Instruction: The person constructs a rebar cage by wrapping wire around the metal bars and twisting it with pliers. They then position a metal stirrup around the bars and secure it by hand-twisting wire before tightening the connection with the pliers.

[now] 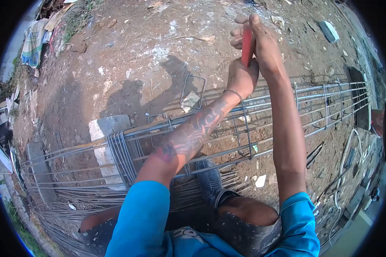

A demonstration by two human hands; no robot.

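From where I'm standing, it's the red thing (246,47) I'd watch. It stands nearly upright at the upper middle of the frame, beyond the steel cage (325,107), its lower end in the left hand (243,79), which looks closed around it. The right hand (268,51) is only half open at the upper end, thumb and fingers apart; I can't tell whether it really pinches the thing or just lies against it. If it doesn't, the left hand has the whole load, and a careless knock between the two could tip the thing out onto the dirt past the bars.

Both arms reach right over the cage, so a quick pull back could scrape bare skin on the hoops or the rods. The reach is long too, and leaning further might upset the balance. The boot (208,177) is close by the near bars, with loose rods (73,195) at the lower left; a shifted foot could roll on those or catch.

The cage seems to rest on a pale block (109,124) at the left and a dark one (363,120) at the far right; a bump from a knee might slide it off. The bunched hoops (122,158) above the pale block could slip sideways if the bars are jolted.
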